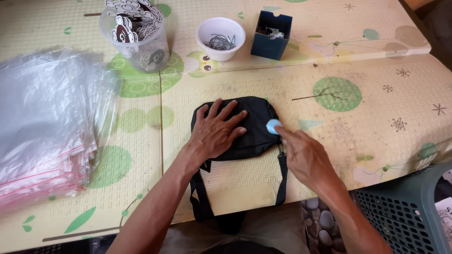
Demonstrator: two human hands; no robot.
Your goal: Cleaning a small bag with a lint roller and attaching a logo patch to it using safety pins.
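Clear plastic zip bags stacked far left, your left hand flat with fingers spread on the black pouch at the mat's near centre, your right hand just right, seemingly pinching a pale blue disc at the pouch's edge, white bowl beyond.

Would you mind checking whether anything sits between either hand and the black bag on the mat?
Nothing visible does. The left hand lies flat on the black bag, and the right hand presses a small light-blue round piece at the bag's right edge.
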